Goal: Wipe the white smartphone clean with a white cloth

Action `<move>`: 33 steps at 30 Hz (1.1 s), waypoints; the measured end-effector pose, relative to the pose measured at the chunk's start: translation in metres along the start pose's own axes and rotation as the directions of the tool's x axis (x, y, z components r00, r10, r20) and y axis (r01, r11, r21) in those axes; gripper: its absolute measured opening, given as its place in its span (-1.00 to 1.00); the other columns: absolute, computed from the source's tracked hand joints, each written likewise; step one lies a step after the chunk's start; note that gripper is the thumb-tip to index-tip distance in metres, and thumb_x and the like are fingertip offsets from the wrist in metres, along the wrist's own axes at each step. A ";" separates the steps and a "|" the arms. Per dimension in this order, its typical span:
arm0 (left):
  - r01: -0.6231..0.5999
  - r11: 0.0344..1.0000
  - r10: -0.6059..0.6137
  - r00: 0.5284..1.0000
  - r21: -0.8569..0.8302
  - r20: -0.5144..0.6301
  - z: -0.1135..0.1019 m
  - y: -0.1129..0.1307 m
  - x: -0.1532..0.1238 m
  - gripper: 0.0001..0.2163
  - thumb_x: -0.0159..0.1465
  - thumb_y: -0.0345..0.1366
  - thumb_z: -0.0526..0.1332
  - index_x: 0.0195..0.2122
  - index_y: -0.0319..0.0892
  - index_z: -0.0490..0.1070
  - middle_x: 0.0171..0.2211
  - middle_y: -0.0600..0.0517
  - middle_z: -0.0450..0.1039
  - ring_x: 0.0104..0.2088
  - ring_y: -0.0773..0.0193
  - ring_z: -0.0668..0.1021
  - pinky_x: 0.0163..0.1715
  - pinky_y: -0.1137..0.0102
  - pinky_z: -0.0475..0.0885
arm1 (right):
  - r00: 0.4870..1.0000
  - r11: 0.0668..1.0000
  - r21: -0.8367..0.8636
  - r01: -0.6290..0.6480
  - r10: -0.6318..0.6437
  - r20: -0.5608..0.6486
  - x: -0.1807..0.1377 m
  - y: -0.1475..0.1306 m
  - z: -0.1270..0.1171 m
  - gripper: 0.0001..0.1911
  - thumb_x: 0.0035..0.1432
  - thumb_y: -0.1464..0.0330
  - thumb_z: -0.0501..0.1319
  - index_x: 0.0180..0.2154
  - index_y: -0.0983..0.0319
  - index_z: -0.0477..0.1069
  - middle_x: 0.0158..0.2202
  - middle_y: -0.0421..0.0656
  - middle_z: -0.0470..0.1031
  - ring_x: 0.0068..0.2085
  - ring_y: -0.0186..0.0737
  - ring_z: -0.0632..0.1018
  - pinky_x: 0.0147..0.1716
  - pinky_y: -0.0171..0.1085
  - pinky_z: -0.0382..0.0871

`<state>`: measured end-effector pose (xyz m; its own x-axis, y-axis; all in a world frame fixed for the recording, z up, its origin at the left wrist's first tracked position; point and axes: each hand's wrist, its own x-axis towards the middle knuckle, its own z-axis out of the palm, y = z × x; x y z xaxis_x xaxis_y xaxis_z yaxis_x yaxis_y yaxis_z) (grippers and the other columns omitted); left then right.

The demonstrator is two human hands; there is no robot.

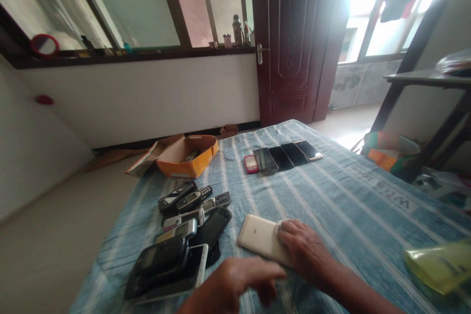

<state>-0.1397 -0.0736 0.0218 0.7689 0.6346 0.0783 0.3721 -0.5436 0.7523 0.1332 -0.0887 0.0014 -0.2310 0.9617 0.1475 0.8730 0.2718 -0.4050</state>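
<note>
A gold smartphone (263, 238) lies back up on the striped bedspread, in front of me. My right hand (305, 250) presses a small white wipe (278, 229) onto the phone's back, its fingers bunched over the wipe and hiding most of it. Just short of the phone's near edge hovers my left hand (239, 282), holding nothing, with the index finger stretched out and the others loosely bent. To the left sits a pile of old mobile phones, among them a black one (160, 257), a silver keypad one (178, 233) and a large white-edged one (200, 265).
Several dark smartphones (281, 157) lie in a row farther back, beside a small red-edged item (251, 164). An orange cardboard box (187, 167) stands open at the far left edge. A yellow plastic packet (437, 265) rests at the right. Behind is a brown door (290, 49).
</note>
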 end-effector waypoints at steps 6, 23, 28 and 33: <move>0.283 0.878 -0.263 0.959 0.387 -0.105 0.009 0.002 0.079 -0.22 -0.02 -0.44 0.18 0.30 -0.26 0.06 0.31 -0.22 0.07 0.32 -0.10 0.08 0.29 -0.04 -0.01 | 0.999 0.999 -0.037 -0.007 0.009 0.052 0.041 -0.021 0.006 -0.81 0.17 0.45 0.09 -0.29 0.22 0.48 -0.27 -0.13 0.48 -0.22 -0.22 0.43 -0.27 -0.28 0.15; 0.159 0.977 -0.146 0.984 0.139 -0.098 0.003 -0.021 0.100 0.07 -0.25 -0.29 0.44 0.32 -0.19 -0.04 0.20 -0.19 0.22 0.17 -0.11 0.30 0.21 0.07 0.17 | 0.984 0.988 -0.070 -0.136 0.143 0.107 0.084 -0.030 -0.001 -0.70 0.11 0.42 0.05 -0.21 0.22 0.52 -0.24 -0.04 0.58 -0.25 -0.13 0.56 -0.41 -0.27 0.13; 0.155 0.979 -0.138 0.982 0.132 -0.128 0.005 -0.021 0.100 0.11 -0.28 -0.31 0.45 0.32 -0.15 -0.06 0.19 -0.17 0.20 0.16 -0.11 0.28 0.20 0.06 0.17 | 0.970 0.977 -0.106 -0.185 0.199 0.141 0.091 -0.032 -0.007 -0.70 0.14 0.39 0.03 -0.23 0.20 0.53 -0.25 -0.02 0.60 -0.23 -0.10 0.59 -0.41 -0.27 0.15; 0.135 0.969 -0.110 0.986 0.207 -0.125 0.004 -0.017 0.100 0.08 -0.24 -0.26 0.43 0.33 -0.16 -0.09 0.14 -0.16 0.24 0.11 -0.05 0.32 0.19 0.08 0.17 | 0.969 0.973 -0.125 -0.192 0.208 0.136 0.085 -0.030 -0.013 -0.71 0.15 0.37 0.04 -0.28 0.18 0.55 -0.26 0.00 0.61 -0.23 -0.10 0.59 -0.41 -0.27 0.15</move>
<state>-0.0667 -0.0033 0.0142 0.6521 0.7543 0.0760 0.5715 -0.5550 0.6044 0.0930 -0.0157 0.0382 -0.1005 0.9928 -0.0645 0.9477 0.0758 -0.3100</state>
